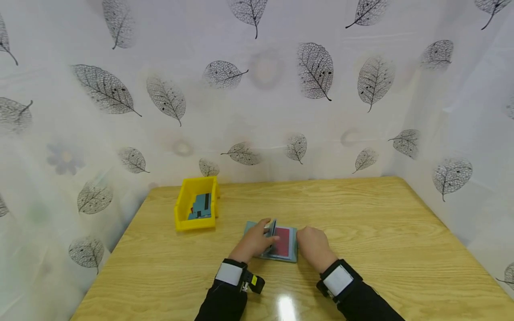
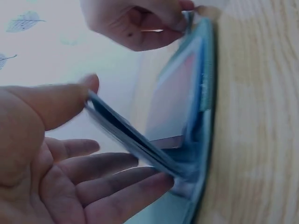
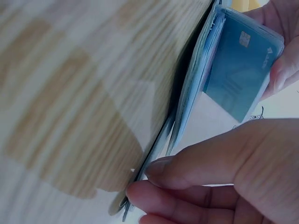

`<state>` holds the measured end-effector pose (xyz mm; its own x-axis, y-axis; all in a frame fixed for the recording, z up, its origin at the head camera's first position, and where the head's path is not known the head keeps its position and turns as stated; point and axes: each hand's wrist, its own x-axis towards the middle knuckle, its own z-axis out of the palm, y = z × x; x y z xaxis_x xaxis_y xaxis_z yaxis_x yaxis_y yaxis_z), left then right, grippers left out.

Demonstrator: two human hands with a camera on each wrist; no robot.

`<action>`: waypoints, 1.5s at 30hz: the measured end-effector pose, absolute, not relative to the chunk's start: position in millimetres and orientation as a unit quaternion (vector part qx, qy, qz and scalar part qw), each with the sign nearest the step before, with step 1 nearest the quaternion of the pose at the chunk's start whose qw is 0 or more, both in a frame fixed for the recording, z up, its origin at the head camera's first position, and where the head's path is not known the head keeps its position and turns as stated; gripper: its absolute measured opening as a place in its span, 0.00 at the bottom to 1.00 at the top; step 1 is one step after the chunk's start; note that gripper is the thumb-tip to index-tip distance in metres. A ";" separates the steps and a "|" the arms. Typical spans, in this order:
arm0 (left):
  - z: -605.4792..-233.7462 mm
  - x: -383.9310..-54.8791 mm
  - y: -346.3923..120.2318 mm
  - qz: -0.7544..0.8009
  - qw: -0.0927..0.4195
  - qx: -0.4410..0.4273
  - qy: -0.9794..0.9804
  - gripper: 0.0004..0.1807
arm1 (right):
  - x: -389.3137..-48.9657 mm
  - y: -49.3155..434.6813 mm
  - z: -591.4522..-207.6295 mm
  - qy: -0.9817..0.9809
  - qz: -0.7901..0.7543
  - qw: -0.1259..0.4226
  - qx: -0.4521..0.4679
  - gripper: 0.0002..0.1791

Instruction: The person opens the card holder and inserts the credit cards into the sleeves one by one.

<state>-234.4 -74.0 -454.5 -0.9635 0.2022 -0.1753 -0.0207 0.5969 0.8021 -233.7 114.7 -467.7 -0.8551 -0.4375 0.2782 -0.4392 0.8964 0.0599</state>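
A teal card holder (image 1: 294, 247) lies unfolded on the table, with a pink panel (image 1: 283, 242) showing on its right side. My left hand (image 1: 255, 240) holds its clear card sleeves (image 2: 133, 137) up at a slant, the thumb at their top edge and the fingertips low on them. A blue bank card (image 3: 243, 60) with a chip shows in the front sleeve. At the holder's right edge, my right hand (image 1: 315, 247) pinches the cover's rim between thumb and forefinger. In the head view, the right fingertips are hidden behind that hand.
A yellow bin (image 1: 195, 224) stands at the table's back left, holding several blue-grey cards (image 1: 202, 205). The wooden table (image 1: 361, 209) meets a leaf-printed curtain (image 1: 265, 111) along its back and sides.
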 end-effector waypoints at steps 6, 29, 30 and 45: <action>-452.6 -234.5 -94.7 0.420 0.075 0.037 0.904 0.26 | -231.7 116.0 -465.5 -0.965 0.006 0.133 0.225 0.18; -473.2 -233.3 -17.6 0.138 -0.048 0.064 0.987 0.23 | -231.5 113.4 -467.1 -0.961 0.008 0.158 0.228 0.15; -474.6 -233.6 -15.5 0.129 -0.049 0.061 0.989 0.24 | -231.7 113.3 -466.8 -0.961 0.009 0.159 0.227 0.15; -456.1 -242.8 -50.5 0.381 0.022 0.051 0.923 0.22 | -237.8 115.0 -466.7 -0.968 0.000 0.125 0.219 0.17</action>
